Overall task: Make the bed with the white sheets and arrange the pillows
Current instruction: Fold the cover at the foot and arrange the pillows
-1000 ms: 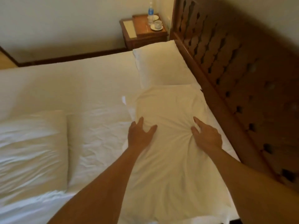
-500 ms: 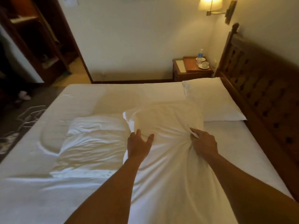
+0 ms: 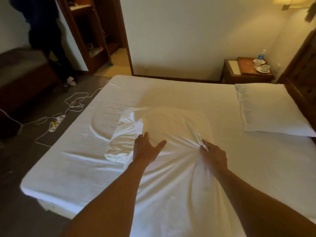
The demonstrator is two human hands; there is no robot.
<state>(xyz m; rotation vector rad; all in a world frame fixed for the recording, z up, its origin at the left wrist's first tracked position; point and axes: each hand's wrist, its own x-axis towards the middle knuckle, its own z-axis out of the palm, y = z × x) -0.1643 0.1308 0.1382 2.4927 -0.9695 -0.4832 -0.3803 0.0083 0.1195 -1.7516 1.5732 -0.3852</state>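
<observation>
Across the bed (image 3: 77,168), the pillow (image 3: 174,124) under your hands lies mid-mattress, its long axis running from you toward the far edge. The headboard (image 3: 304,69) and the second pillow (image 3: 270,110) lie to the right, so the move likely goes rightward. Your right hand (image 3: 213,156), nearer that side, grips a bunch of the case; your left hand (image 3: 145,149) rests flat, fingers spread.

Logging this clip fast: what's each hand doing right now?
Left hand: open, fingers spread, resting on the pillow.
Right hand: closed, gripping a bunched fold of that pillow's fabric.
</observation>
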